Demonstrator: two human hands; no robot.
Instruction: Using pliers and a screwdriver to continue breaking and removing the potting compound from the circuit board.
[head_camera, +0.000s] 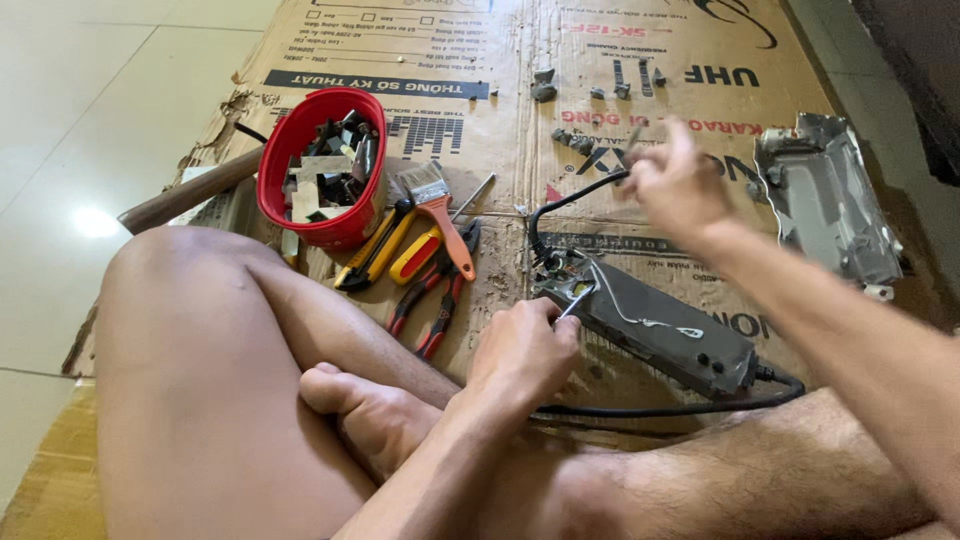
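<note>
- A flattened cardboard sheet (600, 90) covers the tiled floor, apparently as a work mat: every tool and loose part lies on it, and the person sits cross-legged at its near edge.
- A long grey electrical unit (650, 325), opened, lies just in front of the legs, with black cables (680, 408) leaving both ends; it is placed where both hands can reach it.
- Its bent metal cover (825, 200) rests well apart at the right, out of the way.
- A red bowl (275, 195) of mixed small parts stands at the left.
- Beside the bowl lie a paintbrush (440, 215), a yellow utility knife (370, 255), a yellow-handled screwdriver (415, 258) and red-handled pliers (430, 300), all side by side.
- The left hand (520, 350) is curled shut around a thin metal tool (572, 303), its tip at the near end of the unit, pinched low, probably for control.
- The right hand (675, 185) hovers above the cardboard, blurred; its fingers look loosely gathered, and whether it holds anything I cannot tell.
- Small grey pieces (572, 138) lie scattered beyond it.
</note>
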